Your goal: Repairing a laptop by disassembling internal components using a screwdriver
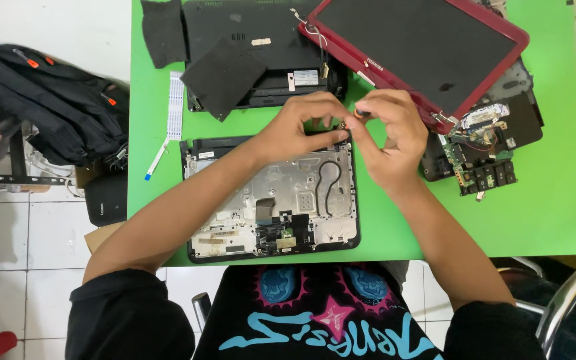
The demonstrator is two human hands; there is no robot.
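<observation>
Pinching a small part at the laptop frame [271, 200] corner, left hand [301, 123] fingers together, right hand [388, 133] clamped on a screwdriver [361, 113], green table [541, 200] beneath

Centre frame, an opened laptop shell [271, 200] lies flat on the green surface [535, 207], silver metal inner plate up, black rim around it, a looped black cable on top. At its upper right corner sits a small dark orange-tipped part [360, 114], pinched in fingers.

My bare left hand [301, 123] and right hand [388, 130] meet over a laptop shell [271, 200] lined with dull grey metal, on a smooth matt green table [541, 200]; beside it, a glossy red plastic lid [428, 50] and coarse black cloth [223, 77].
</observation>
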